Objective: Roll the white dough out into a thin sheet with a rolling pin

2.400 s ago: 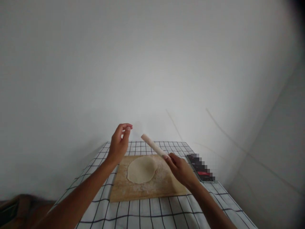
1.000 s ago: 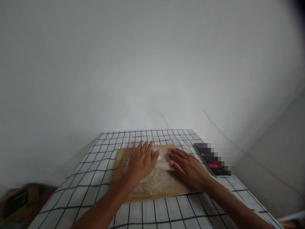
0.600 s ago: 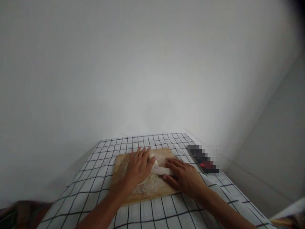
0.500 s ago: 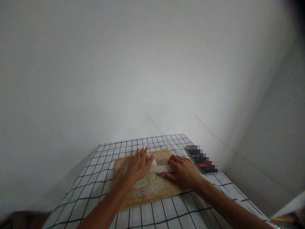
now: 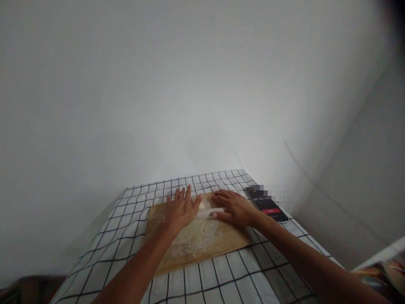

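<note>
Left hand (image 5: 181, 211): we lay it flat, fingers spread, over one end of the rolling pin (image 5: 207, 213).
Right hand (image 5: 236, 208): we rest it unclenched over the other end, thumb apart.
Dough (image 5: 189, 234): flat under our left hand and the pin, on the floured board (image 5: 229, 237).
Phone (image 5: 268, 207): beside our right hand, on the checked cloth (image 5: 191, 287).

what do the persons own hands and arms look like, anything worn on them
The left hand and right hand are bare, with no gloves. The left forearm and right forearm show no sleeve as far as the picture's edge, and no watch or bracelet can be seen. Nails and fine marks are too small to tell.
</note>
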{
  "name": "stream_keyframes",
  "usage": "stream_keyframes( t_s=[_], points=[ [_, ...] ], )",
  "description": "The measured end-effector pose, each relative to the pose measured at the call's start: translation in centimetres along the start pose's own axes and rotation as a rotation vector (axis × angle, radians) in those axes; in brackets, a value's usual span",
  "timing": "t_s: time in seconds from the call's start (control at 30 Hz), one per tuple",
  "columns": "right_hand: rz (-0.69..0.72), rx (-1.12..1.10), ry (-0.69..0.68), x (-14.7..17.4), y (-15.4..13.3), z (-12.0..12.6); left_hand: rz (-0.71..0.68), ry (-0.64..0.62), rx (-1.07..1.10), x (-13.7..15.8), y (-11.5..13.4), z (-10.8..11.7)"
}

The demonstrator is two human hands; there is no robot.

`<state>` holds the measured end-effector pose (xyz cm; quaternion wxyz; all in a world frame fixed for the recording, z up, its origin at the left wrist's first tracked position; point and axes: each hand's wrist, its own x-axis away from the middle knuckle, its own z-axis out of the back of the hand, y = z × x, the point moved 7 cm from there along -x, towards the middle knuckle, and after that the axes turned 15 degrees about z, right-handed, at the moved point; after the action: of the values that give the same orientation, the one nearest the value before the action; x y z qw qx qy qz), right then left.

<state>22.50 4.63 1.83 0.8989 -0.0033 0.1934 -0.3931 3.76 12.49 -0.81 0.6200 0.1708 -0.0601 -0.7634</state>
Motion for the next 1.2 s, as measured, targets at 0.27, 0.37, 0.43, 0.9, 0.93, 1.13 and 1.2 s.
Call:
stream_keyframes(
  t_s=[0.27,0.37,0.43,0.9,0.93,1.13,1.2],
  points=[
    [-0.076,0.039,0.035,2.7,-3.0,-0.4,-0.023,0.077,-0.041,3.3,1.1,1.3],
    [-0.105,0.041,0.054,4.0,-5.2,-0.4,-0.043,0.101,-0.06,4.5,1.0,1.6],
    [-0.121,0.038,0.059,4.7,-6.3,-0.6,-0.065,0.118,-0.07,5.1,1.0,1.8],
    [-0.112,0.159,0.05,0.3,-0.7,1.7,0.062,0.036,-0.127,0.7,0.7,0.7],
    [-0.094,0.142,0.048,0.1,-0.3,1.5,0.076,0.031,-0.129,0.6,0.6,0.5],
    [-0.059,0.092,0.08,0.8,0.7,-0.3,0.058,0.087,-0.159,1.4,1.4,0.9],
    [-0.078,0.104,0.094,1.6,0.4,-0.6,0.043,0.102,-0.162,2.0,1.6,1.2]
  ],
)
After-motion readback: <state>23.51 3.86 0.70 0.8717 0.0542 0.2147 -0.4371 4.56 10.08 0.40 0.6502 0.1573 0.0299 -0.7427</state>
